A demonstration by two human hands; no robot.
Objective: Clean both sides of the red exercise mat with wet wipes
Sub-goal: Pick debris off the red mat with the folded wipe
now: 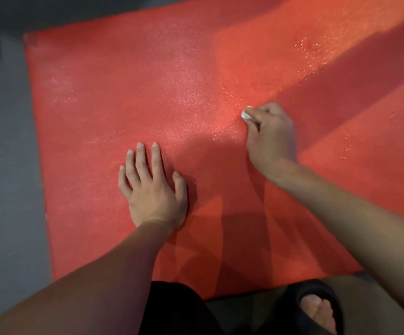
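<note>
The left hand (153,189) lies flat, fingers spread, on the red exercise mat (123,93). The right hand (269,134) grips a balled wet wipe (245,114) in curled fingers, touching the mat.

The red mat (128,93) lies flat on the grey floor (5,165), its left and near edges in view and its far right running out of frame. Its surface is finely textured, with glinting wet droplets toward the upper right. A small white wipe (245,114), bunched up, touches the mat near its middle.
</note>
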